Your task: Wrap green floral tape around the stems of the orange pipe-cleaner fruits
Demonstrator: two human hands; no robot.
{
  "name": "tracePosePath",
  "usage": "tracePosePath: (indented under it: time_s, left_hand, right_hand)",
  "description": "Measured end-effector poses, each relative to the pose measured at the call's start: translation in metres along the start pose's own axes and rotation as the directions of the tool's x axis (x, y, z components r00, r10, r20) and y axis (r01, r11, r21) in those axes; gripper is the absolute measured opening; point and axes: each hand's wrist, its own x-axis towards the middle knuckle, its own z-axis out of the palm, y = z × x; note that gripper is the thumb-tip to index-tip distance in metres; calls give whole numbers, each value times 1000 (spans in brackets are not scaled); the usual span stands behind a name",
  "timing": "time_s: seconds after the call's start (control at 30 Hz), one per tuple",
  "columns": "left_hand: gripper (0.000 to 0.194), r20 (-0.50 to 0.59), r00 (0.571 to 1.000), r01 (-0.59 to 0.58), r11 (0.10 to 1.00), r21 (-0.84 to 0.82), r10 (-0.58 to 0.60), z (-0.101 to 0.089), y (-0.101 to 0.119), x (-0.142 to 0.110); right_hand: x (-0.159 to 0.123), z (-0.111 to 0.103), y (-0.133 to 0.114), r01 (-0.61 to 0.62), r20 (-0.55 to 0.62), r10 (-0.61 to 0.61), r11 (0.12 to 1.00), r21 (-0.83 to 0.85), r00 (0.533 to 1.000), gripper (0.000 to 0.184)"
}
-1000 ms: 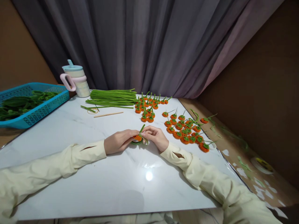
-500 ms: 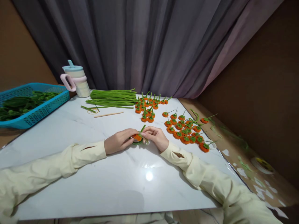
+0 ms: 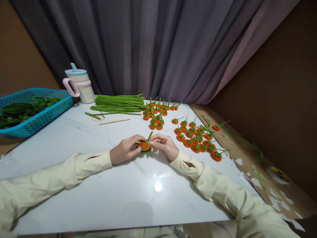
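Observation:
Between thumb and fingers, my left hand (image 3: 127, 149) grips a small orange fuzzy pumpkin (image 3: 144, 145), lying on its side with its green stem (image 3: 150, 136) pointing up and away. My right hand (image 3: 165, 145) is closed in a pinch at the base of that stem, on a thin pale-green strip (image 3: 155, 150) whose end hangs below the fingers. Under the pumpkin, partly hidden, is a dark green ring-shaped thing (image 3: 145, 152), perhaps a tape roll. To the right stand several similar pumpkins (image 3: 196, 148) with thin wire-like stems.
More pumpkins with thick green stems (image 3: 159, 126) stand farther back. Left of them lie green fuzzy stems (image 3: 119, 103) and a thin wooden stick (image 3: 114, 122). A tumbler (image 3: 86, 92) and a blue basket (image 3: 32, 127) of green pieces are at left. Paper scraps (image 3: 256, 182) lie at right.
The pumpkin has turned slightly in my left fingers, showing more of its orange side, and its stem leans a little farther left. Both hands stay in nearly the same place.

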Motion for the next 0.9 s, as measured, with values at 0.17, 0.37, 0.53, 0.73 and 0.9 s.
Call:
tracePosePath:
  time_s: [0.17,0.37,0.53,0.73,0.9]
  left_hand:
    - [22,-31,999,9,1000,-15,-9,3,-2,-2]
    - [25,-69,997,38,998,-54,-42,5,-3,-5]
    - [26,-61,998,-14,1000,12,15,5,-4,-6]
    - [27,-31,992,-117,992,57,119,1,-2,-2]
    - [27,-26,986,-159,981,108,163,0,-1,0]
  right_hand:
    - [0,0,0,-4,-9,4,1000,6,1000,28]
    - [1,1,0,-6,-16,6,1000,-10,1000,29]
    - [0,2,-1,-21,-20,20,999,-28,1000,30]
    - [0,3,-2,-12,-19,12,1000,-22,1000,29]
    - [0,2,-2,-7,-9,7,1000,-7,1000,27]
